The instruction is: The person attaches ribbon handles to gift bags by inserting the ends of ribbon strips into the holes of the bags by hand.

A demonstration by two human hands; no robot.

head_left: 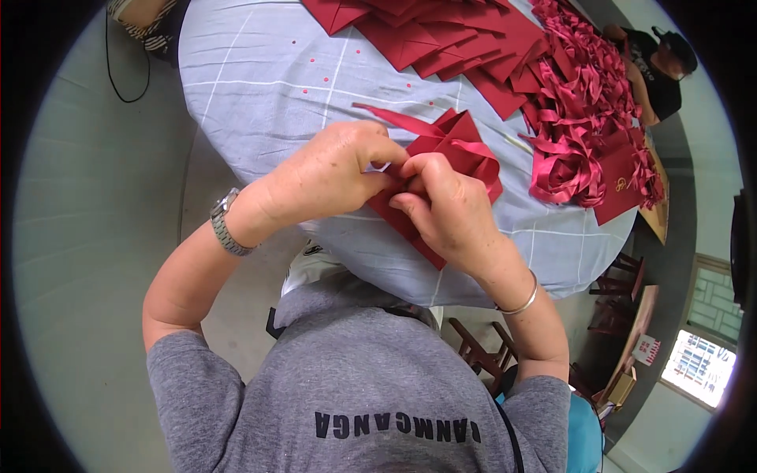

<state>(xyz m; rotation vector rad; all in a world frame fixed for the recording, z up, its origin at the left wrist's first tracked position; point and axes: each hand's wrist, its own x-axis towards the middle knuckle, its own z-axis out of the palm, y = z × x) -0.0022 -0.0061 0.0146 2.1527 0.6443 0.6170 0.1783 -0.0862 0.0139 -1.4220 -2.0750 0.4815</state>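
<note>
Ribbon work on a red paper gift bag (414, 232), seen from above. The bag lies aslant beneath both hands, on the near part of the grid-patterned tablecloth (260, 130). The left hand (335, 169) reaches its upper left side, thumb and forefinger drawn together at the tips; the right hand (456, 206) lies over its middle, forefinger curled and thumb tip a little apart from it. What is pinched, if anything, is hidden, so whether either set of fingers is clamped cannot be told. A satin ribbon shows at the bag's far end: one tail (400, 119) runs out to the left, a loop (486, 155) bends to the right. Beyond the bag, an overlapping stack of flat red bags (402, 43) shows no ribbon and appears untreated; to its right, a heap of ribboned bags (579, 118) appears finished. The bag in hand is judged intermediate: ribbon present, fastening apparently incomplete. Many pieces seem done, many left. Small red dots (326, 79) lie beyond the bag, leftward.
</note>
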